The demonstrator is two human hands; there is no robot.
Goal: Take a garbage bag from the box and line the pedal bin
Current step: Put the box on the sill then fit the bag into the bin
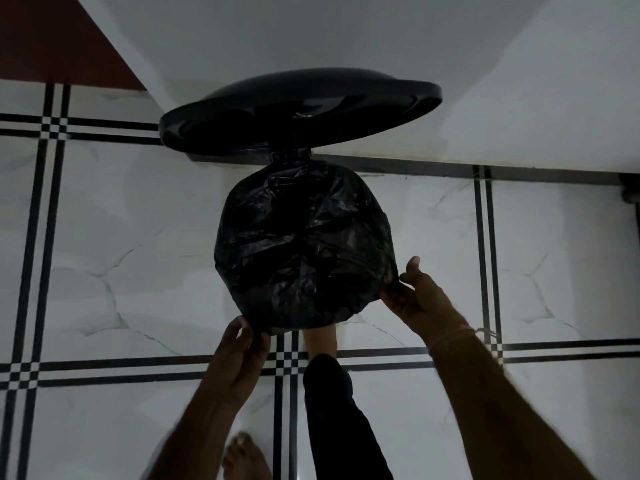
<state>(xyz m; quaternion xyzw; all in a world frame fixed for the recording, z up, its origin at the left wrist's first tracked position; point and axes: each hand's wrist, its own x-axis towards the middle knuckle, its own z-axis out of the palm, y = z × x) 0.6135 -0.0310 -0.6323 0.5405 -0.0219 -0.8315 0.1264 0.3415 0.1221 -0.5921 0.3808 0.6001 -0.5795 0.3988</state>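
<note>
A black garbage bag (304,247) is stretched over the mouth of the pedal bin, covering its rim all round, so the bin's body is hidden under it. The bin's round black lid (298,112) stands tipped open behind, against the white wall. My left hand (242,344) pinches the bag's edge at the near left of the rim. My right hand (415,296) grips the bag's edge at the near right. One foot (320,337) reaches under the bin's front, where the pedal is hidden. The box of bags is out of sight.
The floor is white marble tile (138,237) with black stripe borders. A white wall (485,98) runs behind the bin, with a dark red surface (52,39) at the top left. My other bare foot (246,455) stands at the bottom.
</note>
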